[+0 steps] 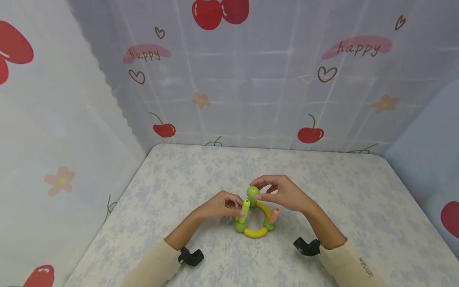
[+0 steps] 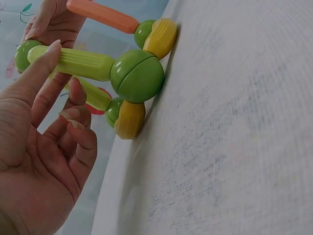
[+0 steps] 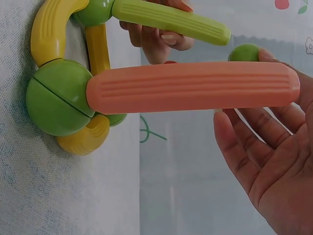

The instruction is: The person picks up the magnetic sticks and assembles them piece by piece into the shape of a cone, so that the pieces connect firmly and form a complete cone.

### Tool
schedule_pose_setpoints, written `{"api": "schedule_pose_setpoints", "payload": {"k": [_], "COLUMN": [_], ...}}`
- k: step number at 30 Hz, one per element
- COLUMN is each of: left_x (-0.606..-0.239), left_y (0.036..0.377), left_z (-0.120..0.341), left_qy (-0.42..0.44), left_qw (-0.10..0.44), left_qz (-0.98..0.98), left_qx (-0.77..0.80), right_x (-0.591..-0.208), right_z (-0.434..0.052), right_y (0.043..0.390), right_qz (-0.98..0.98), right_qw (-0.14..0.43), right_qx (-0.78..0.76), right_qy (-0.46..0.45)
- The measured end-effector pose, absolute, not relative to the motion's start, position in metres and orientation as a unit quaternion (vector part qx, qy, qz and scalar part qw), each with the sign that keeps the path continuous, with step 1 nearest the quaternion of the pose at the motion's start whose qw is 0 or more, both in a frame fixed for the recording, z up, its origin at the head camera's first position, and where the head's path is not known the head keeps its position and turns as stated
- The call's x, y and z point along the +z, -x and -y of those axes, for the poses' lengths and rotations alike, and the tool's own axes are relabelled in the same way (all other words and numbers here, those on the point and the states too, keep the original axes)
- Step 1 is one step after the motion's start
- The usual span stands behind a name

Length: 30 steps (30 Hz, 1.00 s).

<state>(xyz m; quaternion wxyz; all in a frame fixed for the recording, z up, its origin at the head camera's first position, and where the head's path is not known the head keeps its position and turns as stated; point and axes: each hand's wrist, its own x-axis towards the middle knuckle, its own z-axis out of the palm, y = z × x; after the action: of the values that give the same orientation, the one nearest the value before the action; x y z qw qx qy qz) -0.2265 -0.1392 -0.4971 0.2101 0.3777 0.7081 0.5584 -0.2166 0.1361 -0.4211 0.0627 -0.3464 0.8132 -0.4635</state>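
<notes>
The right hand [image 1: 287, 195] pinches the green ball [image 1: 252, 193], the left hand [image 1: 218, 206] pinches the light-green ribbed rod [image 1: 245, 211]; parts seem light, rigid, loosely jointed, so grip the rod's ribbing.

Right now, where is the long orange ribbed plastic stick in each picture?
Head: the orange ribbed plastic stick leans right of centre, under the right hand.
Left wrist: top left.
Right wrist: across the middle.
Shared landmark: the green ball at its base.
</notes>
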Motion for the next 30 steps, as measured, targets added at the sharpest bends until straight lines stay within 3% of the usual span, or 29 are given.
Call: {"api": "schedule_pose_setpoints", "payload": {"k": [13,23,26,30], "left_x": [-0.495,-0.492,-0.490,-0.492], "left_y": [0.224,0.225,0.226,0.227], "left_z": [0.139,0.140,0.141,0.142], "left_qy": [-0.350,-0.347,-0.341,-0.345], "left_qw": [0.219,0.210,0.198,0.200], "left_qz": [-0.720,-0.731,-0.739,-0.736], "left_qx": [0.558,0.549,0.547,0.548], "right_x": [-0.420,-0.412,-0.410,-0.415], "right_z": [-0.134,-0.146,-0.159,-0.176], "right_y": [0.213,0.215,0.219,0.227], "right_qz": [-0.805,-0.811,-0.806,-0.789], "right_qw": [0.075,0.080,0.108,0.202], "right_qx": [-0.452,-0.465,-0.477,-0.461], "right_qy": [0.377,0.345,0.334,0.353]}}
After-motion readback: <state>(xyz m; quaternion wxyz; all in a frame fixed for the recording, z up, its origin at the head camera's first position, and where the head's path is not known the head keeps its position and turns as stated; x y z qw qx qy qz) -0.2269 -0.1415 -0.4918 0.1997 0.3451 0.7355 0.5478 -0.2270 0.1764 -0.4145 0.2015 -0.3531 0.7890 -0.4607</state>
